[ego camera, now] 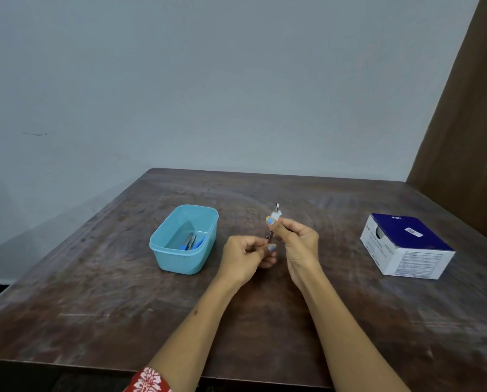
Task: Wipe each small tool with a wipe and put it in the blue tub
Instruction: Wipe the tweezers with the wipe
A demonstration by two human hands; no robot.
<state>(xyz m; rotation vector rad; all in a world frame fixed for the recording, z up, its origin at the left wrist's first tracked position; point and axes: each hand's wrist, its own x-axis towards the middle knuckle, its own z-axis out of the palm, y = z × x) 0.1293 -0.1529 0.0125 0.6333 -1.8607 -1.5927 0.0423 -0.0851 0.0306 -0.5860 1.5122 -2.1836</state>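
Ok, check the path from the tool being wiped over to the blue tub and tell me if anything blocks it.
Nothing visible blocks it. The small tool is held up between the left hand and the right hand, which pinches the wipe round it. The blue tub stands open to their left, with only bare table between.

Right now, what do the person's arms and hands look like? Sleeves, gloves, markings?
Both forearms are bare, no gloves, and no watch or rings show. The left hand and right hand have light blue nail polish on the thumbnails that show. A red sleeve with a white floral print shows at the bottom edge on the left arm. No sleeve shows on the right arm.
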